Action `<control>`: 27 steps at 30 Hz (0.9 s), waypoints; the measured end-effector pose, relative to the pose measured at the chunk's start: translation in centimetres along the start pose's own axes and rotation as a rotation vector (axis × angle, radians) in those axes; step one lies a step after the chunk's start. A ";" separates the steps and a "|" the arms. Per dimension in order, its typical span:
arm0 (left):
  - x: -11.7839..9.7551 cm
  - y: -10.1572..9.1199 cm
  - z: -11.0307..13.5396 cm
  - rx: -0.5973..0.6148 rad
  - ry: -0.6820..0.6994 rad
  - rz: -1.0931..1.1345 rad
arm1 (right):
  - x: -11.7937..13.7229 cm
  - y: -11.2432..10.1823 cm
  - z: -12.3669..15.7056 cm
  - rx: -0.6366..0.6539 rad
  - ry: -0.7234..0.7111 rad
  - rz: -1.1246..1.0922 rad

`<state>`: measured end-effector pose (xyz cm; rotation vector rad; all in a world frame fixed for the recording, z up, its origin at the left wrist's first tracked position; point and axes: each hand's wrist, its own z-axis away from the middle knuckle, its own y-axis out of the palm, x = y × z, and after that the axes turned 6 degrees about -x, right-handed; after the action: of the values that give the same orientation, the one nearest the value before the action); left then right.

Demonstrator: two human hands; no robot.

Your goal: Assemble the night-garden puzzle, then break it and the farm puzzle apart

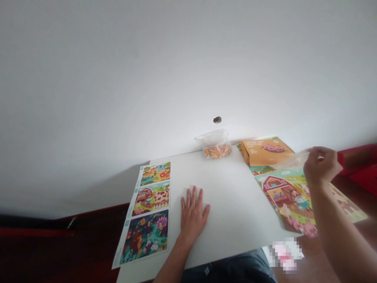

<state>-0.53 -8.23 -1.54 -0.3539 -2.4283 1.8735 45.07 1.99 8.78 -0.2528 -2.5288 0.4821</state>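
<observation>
My left hand (193, 216) lies flat on the white table (232, 204), fingers spread, holding nothing. At the right, my right hand (322, 167) is raised, its fingers pinched on a clear plastic bag (294, 160) that looks flat and see-through. Below that hand is a farm picture board (285, 200) with a red barn and pigs, partly hidden by my forearm. Behind the bag sits an orange puzzle box (262, 151) with a pink pig on it. A second clear bag (218, 145), filled with orange puzzle pieces, rests at the table's back edge.
On the left of the table lies a sheet with three pictures (150, 212). Another colourful board (263, 170) is partly under the orange box. A white wall (176, 78) with a small hole rises behind the table. Red items (365, 173) are at the far right.
</observation>
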 end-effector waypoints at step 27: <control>-0.3 -0.1 0.6 -0.260 -0.662 1.098 | -8.2 -2.0 7.9 0.970 -0.422 0.203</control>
<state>-0.34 -8.87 -1.60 -1.5814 -3.3109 2.2271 47.36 -4.35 -0.60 -0.0274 -2.3140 1.9039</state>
